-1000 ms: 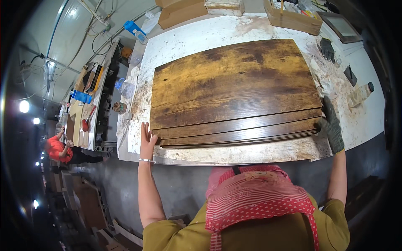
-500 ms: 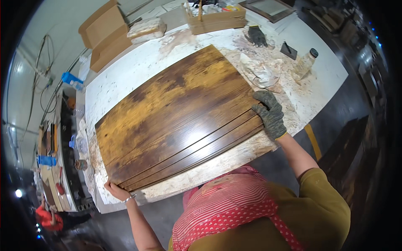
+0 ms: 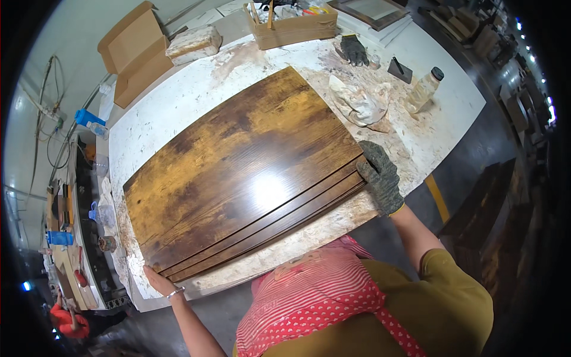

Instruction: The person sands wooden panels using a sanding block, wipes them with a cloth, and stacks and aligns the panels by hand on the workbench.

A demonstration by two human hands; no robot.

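Note:
Several dark brown wood-grain boards (image 3: 238,143) lie stacked on a white, stained worktable (image 3: 196,89), their near edges stepped like stairs. My right hand (image 3: 382,178), in a dark grey knit glove, grips the stack's right end near the front corner. Its thumb lies at the boards' edge and the fingers reach along the outside. At the near left corner my bare left hand (image 3: 159,282) presses against the boards' ends, its fingers stretched out and partly hidden. A bracelet (image 3: 175,292) circles the left wrist.
Right of the stack are a crumpled white cloth (image 3: 360,101), a bottle (image 3: 425,92), a dark glove (image 3: 354,50) and a small dark block (image 3: 399,70). Behind stand a filled cardboard box (image 3: 294,35), a wrapped bundle (image 3: 194,45) and an open carton (image 3: 140,56). A person (image 3: 70,318) is far left.
The whole view has shifted slightly left. My right fingers have slid off the boards' top to lie along their right edge. My left fingers have straightened against the near left corner.

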